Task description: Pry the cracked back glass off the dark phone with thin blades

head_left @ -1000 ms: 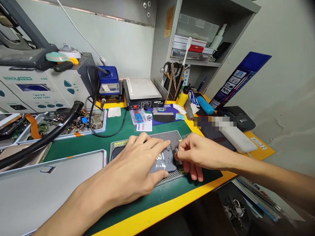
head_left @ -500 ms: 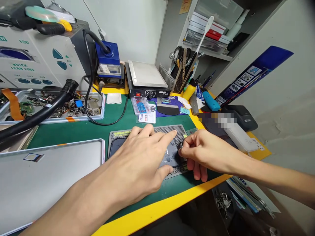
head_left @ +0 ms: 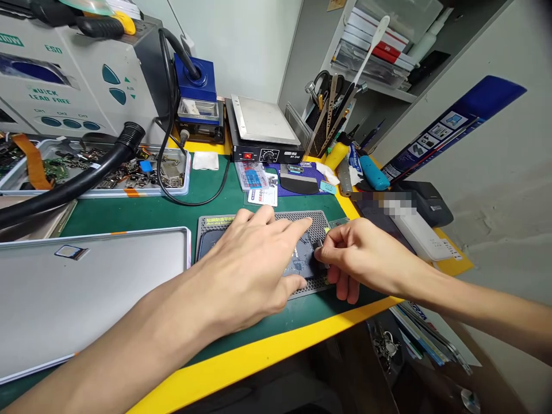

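A dark phone (head_left: 304,259) with cracked-looking marks lies flat on a grey honeycomb-patterned mat (head_left: 321,221). My left hand (head_left: 254,259) rests over the phone with its fingers spread, hiding much of it. At the phone's right end, my right hand (head_left: 345,253) is closed in a pinch between thumb and forefinger. What sits in the pinch is small, dark and thin, with a bright edge, and I cannot make out its kind. The lower fingers of that hand curl down beside the mat's right edge.
To the left are a white tray (head_left: 129,270) with a SIM tray (head_left: 71,252) on it and a bin of circuit boards (head_left: 99,192). Behind stand a heating plate (head_left: 263,121), a soldering station (head_left: 196,86) and a tool holder (head_left: 321,129). A black hose (head_left: 77,184) crosses at left.
The camera view has shifted, so the bench appears slightly higher and further right. Both hands keep nearly the same places on the phone; the right hand still pinches at its right end.
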A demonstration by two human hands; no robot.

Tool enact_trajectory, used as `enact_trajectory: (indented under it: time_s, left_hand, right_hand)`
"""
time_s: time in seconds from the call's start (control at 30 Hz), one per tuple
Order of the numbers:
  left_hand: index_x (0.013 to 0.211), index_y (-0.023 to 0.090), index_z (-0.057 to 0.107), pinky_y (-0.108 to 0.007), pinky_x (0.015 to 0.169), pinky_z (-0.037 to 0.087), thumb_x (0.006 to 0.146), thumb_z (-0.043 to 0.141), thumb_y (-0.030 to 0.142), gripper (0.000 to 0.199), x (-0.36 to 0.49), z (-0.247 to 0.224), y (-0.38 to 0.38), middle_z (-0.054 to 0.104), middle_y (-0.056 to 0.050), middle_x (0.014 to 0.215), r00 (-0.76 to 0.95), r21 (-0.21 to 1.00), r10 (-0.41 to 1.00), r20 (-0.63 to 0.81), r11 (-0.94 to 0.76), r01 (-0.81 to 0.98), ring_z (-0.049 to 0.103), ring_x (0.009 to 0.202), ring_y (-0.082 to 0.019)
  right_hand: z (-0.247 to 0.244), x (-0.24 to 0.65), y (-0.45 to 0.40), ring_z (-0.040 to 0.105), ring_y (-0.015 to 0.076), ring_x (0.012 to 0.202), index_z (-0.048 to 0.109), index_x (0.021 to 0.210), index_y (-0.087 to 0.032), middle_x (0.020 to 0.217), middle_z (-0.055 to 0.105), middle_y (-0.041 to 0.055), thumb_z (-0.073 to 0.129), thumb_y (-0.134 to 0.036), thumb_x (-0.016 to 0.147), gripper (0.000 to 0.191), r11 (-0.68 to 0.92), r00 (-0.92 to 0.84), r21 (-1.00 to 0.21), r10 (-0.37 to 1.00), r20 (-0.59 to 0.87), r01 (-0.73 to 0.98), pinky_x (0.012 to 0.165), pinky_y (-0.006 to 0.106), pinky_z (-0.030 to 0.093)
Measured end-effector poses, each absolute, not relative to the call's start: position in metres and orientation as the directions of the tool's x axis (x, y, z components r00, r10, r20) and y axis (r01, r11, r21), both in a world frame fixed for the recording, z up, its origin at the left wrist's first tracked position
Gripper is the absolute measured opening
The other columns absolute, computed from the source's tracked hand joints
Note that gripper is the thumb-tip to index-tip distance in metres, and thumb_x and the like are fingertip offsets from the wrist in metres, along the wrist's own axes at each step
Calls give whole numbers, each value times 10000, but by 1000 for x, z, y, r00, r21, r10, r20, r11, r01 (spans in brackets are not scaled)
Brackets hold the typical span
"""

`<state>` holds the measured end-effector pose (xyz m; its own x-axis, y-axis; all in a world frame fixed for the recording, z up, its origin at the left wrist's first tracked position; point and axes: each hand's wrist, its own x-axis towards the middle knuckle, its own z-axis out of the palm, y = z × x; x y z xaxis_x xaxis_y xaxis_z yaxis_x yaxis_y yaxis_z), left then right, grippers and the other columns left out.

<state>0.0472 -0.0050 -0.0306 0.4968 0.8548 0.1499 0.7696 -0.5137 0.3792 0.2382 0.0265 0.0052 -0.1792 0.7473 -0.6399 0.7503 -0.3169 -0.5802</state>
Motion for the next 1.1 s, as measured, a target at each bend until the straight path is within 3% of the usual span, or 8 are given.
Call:
enact_trajectory:
  time_s: [0.23, 0.7, 0.87, 1.1]
  left_hand:
    - [1465, 214, 448, -459, 926, 436, 838, 678, 454, 710, 46, -32, -6, 648, -92, 1087, 486, 378, 861, 152, -505, 776, 523, 1087, -317]
    - [1484, 276, 410, -430, 835, 450, 845, 657, 510, 724, 49, -31, -4, 623, -83, 1064, 458, 356, 886, 74, -453, 818, 512, 966, -286]
    - [1471, 309, 416, -412, 786, 447, 835, 668, 514, 714, 48, -34, -4, 604, -79, 1070, 436, 366, 898, 64, -427, 827, 513, 948, -280]
    - [1463, 208, 448, -417, 836, 438, 842, 667, 487, 715, 51, -34, -2, 637, -86, 1019, 477, 330, 870, 122, -489, 807, 527, 959, -281]
  right_hand:
    - [1, 249, 28, 672, 174, 465, 549, 596, -166, 549, 667, 29, 623, -173, 807, 225, -437, -263, -666, 680, -685, 605, 417, 240, 559]
    - [-7, 267, 33, 676, 166, 498, 625, 615, -139, 554, 691, 73, 629, -302, 865, 298, -515, -358, -666, 575, -735, 540, 499, 241, 587]
    - [-11, 260, 24, 677, 176, 470, 527, 595, -183, 557, 681, 33, 646, -273, 806, 258, -464, -270, -708, 699, -662, 533, 415, 227, 551]
    - [-12, 249, 19, 686, 172, 462, 539, 591, -198, 563, 696, 26, 599, -255, 787, 212, -280, -190, -665, 819, -542, 692, 373, 185, 497]
